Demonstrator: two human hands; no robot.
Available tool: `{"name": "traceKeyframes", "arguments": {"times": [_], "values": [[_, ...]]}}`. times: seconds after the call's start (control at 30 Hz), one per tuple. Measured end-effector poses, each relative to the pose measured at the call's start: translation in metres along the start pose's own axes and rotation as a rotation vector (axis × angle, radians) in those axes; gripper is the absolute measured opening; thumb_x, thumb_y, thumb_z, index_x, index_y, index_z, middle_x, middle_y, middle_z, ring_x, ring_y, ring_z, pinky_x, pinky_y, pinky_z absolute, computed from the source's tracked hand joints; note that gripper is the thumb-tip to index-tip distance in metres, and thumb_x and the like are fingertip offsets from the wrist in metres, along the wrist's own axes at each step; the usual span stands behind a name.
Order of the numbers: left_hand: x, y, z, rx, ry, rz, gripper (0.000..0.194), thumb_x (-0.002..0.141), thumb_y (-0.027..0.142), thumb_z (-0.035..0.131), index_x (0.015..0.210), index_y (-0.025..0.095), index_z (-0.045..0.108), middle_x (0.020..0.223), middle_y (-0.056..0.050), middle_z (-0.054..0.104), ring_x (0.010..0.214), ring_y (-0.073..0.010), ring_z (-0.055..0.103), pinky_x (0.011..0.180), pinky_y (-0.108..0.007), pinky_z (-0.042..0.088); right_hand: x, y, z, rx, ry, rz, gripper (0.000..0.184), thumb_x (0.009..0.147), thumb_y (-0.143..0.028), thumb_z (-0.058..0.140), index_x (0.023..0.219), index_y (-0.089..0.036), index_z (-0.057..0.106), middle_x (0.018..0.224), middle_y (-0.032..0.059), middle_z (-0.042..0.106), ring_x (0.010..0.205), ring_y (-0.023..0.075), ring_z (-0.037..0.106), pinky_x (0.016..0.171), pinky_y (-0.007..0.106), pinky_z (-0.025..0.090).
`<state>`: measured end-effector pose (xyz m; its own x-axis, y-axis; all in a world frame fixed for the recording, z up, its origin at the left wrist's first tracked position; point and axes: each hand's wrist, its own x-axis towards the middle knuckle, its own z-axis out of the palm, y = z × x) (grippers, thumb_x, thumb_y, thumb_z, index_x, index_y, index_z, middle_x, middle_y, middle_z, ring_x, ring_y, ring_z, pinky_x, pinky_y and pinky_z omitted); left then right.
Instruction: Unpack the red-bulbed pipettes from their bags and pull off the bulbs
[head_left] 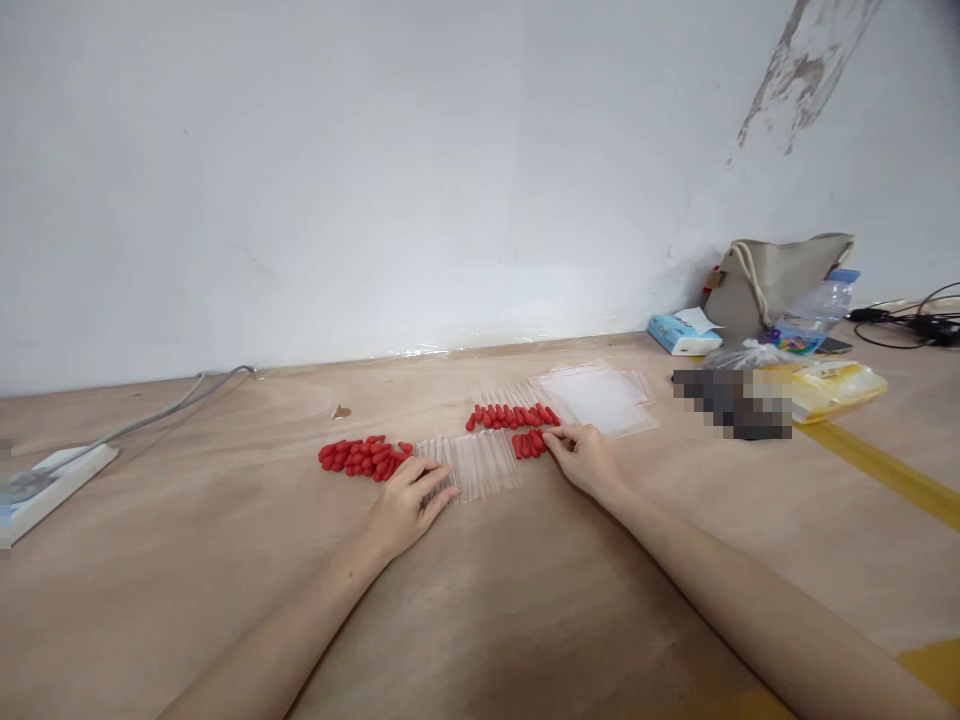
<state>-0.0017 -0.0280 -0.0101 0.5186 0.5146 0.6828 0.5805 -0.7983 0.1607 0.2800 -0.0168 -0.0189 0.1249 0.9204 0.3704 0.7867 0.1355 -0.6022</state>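
Note:
My left hand [409,505] rests with its fingers apart at the left end of a row of clear thin tubes [484,465]. Just beyond it lies a pile of red rubber bulbs [360,457]. My right hand [589,458] pinches at the right end of a short row of red rubber bulbs [529,444], thumb and forefinger together on the outermost bulb. Behind these, a second row of red bulbs [512,416] sits against more clear tubes [506,395]. Clear plastic bags [596,398] with a red line lie flat to the right.
A tissue pack [682,335], a grey bag [780,280], a clear plastic bottle [829,300] and a yellow package [840,388] stand at the back right. Yellow tape [885,468] crosses the table. At the left lies a white power strip [64,490] with a grey cable [176,405].

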Motion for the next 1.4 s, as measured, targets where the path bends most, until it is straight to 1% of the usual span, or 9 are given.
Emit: {"name": "traceKeyframes", "arguments": {"times": [0.2, 0.43, 0.53, 0.7, 0.77, 0.87, 1.0, 1.2, 1.4], "values": [[0.002, 0.005, -0.006, 0.102, 0.008, -0.046, 0.025, 0.08, 0.026, 0.055, 0.102, 0.017, 0.06, 0.087, -0.006, 0.059, 0.081, -0.017, 0.052, 0.075, -0.033, 0.043, 0.013, -0.014, -0.004, -0.102, 0.074, 0.013, 0.024, 0.078, -0.038, 0.049, 0.088, -0.027, 0.068, 0.08, 0.0024, 0.064, 0.082, 0.019, 0.052, 0.072, 0.031, 0.033], [-0.001, 0.005, -0.012, 0.214, 0.094, -0.106, 0.019, 0.079, 0.025, 0.056, 0.096, 0.019, 0.062, 0.087, -0.006, 0.061, 0.086, -0.0195, 0.051, 0.075, -0.035, 0.038, 0.033, -0.031, 0.005, -0.264, 0.005, 0.028, 0.028, 0.077, -0.046, 0.05, 0.086, -0.028, 0.069, 0.083, 0.006, 0.06, 0.085, 0.0221, 0.048, 0.069, 0.033, 0.028], [-0.002, 0.004, -0.013, 0.216, 0.088, -0.108, 0.017, 0.078, 0.024, 0.056, 0.093, 0.02, 0.063, 0.086, -0.005, 0.061, 0.085, -0.0193, 0.051, 0.076, -0.035, 0.037, 0.036, -0.031, 0.008, -0.253, 0.015, 0.038, 0.024, 0.079, -0.041, 0.049, 0.08, -0.027, 0.069, 0.083, 0.0054, 0.061, 0.084, 0.021, 0.048, 0.07, 0.033, 0.027], [-0.002, 0.004, -0.012, 0.217, 0.099, -0.101, 0.017, 0.078, 0.023, 0.056, 0.093, 0.02, 0.063, 0.086, -0.005, 0.061, 0.085, -0.0191, 0.052, 0.077, -0.035, 0.037, 0.033, -0.029, 0.003, -0.102, 0.137, 0.065, 0.025, 0.081, -0.035, 0.046, 0.071, -0.022, 0.065, 0.079, 0.004, 0.06, 0.08, 0.0189, 0.05, 0.072, 0.033, 0.029], [-0.003, 0.004, -0.012, 0.219, 0.108, -0.1, 0.019, 0.078, 0.023, 0.055, 0.095, 0.02, 0.062, 0.089, -0.006, 0.06, 0.087, -0.0192, 0.052, 0.078, -0.035, 0.038, 0.026, -0.029, 0.0, 0.015, 0.173, -0.015, 0.024, 0.082, -0.034, 0.046, 0.073, -0.021, 0.064, 0.078, 0.0039, 0.06, 0.079, 0.018, 0.051, 0.072, 0.032, 0.032], [-0.003, 0.006, -0.012, 0.231, 0.125, -0.103, 0.029, 0.078, 0.023, 0.054, 0.108, 0.019, 0.057, 0.099, -0.008, 0.057, 0.093, -0.0203, 0.051, 0.083, -0.036, 0.038, 0.007, -0.032, 0.001, 0.157, 0.134, -0.262, 0.02, 0.083, -0.031, 0.047, 0.086, -0.022, 0.064, 0.079, 0.0031, 0.061, 0.078, 0.0162, 0.052, 0.074, 0.031, 0.034], [-0.003, 0.013, -0.012, 0.261, 0.12, -0.056, 0.04, 0.078, 0.023, 0.055, 0.118, 0.02, 0.051, 0.112, -0.011, 0.053, 0.103, -0.0226, 0.048, 0.09, -0.04, 0.036, -0.019, -0.038, 0.008, 0.138, 0.06, -0.485, 0.016, 0.083, -0.029, 0.05, 0.088, -0.025, 0.064, 0.077, 0.0012, 0.063, 0.079, 0.0156, 0.052, 0.078, 0.034, 0.032], [-0.001, 0.022, -0.01, 0.285, 0.032, 0.038, 0.027, 0.079, 0.023, 0.056, 0.106, 0.024, 0.059, 0.095, -0.004, 0.063, 0.091, -0.0197, 0.052, 0.09, -0.042, 0.032, -0.03, -0.045, 0.013, 0.11, 0.004, -0.633, 0.015, 0.083, -0.026, 0.052, 0.091, -0.027, 0.065, 0.077, -0.0003, 0.065, 0.079, 0.015, 0.05, 0.08, 0.036, 0.029], [-0.001, 0.023, -0.005, 0.276, -0.031, 0.061, 0.016, 0.082, 0.02, 0.052, 0.094, 0.022, 0.062, 0.072, 0.0, 0.063, 0.07, -0.0141, 0.052, 0.083, -0.038, 0.032, -0.033, -0.05, 0.011, 0.052, -0.022, -0.662, 0.015, 0.08, -0.031, 0.055, 0.091, -0.027, 0.065, 0.084, 0.001, 0.064, 0.082, 0.0159, 0.049, 0.081, 0.036, 0.029]]}}
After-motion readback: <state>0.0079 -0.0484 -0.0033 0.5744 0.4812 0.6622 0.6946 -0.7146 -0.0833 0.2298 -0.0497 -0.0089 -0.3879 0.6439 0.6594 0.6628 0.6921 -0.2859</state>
